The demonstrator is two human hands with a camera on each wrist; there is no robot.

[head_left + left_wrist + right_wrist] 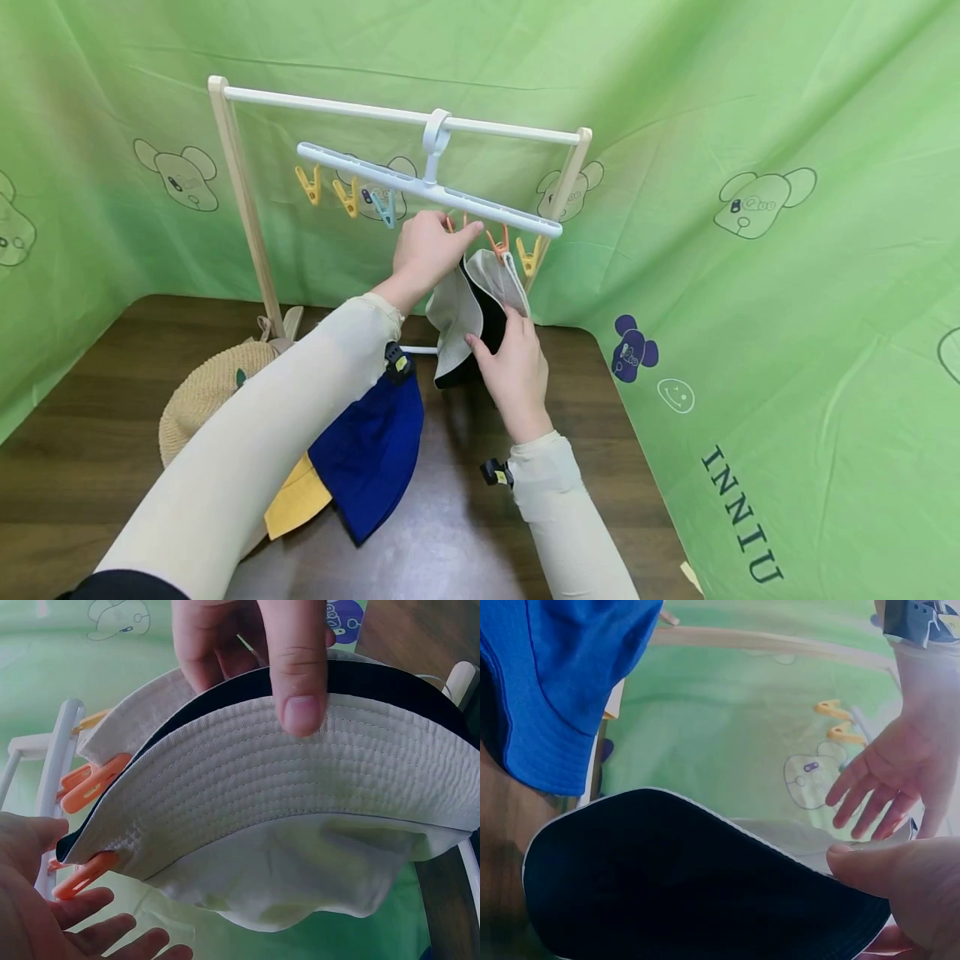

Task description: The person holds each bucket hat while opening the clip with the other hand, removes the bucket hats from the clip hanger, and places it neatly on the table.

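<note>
An off-white bucket hat (pixel 453 312) with a black lining hangs at the right side of a pale clip hanger (pixel 360 171). Two orange clothespins (pixel 86 876) grip its brim in the left wrist view. My right hand (pixel 517 371) pinches the brim, its thumb (pixel 300 705) on the stitched off-white side and fingers partly hidden behind. Close to the orange clothespins, my left hand (pixel 427 254) has its fingers extended and spread, as the right wrist view also shows. The left thumb is beside the brim's tip; whether it touches cannot be made out.
A white rod on wooden posts (pixel 247 208) carries the hanger. Yellow clothespins (pixel 347 198) and a light-blue clothespin (pixel 385 208) hang along it. On the brown table (pixel 600 467) lie a straw hat (pixel 198 392), a blue hat (pixel 382 454) and a yellow piece (pixel 300 497). Green cloth (pixel 750 333) surrounds everything.
</note>
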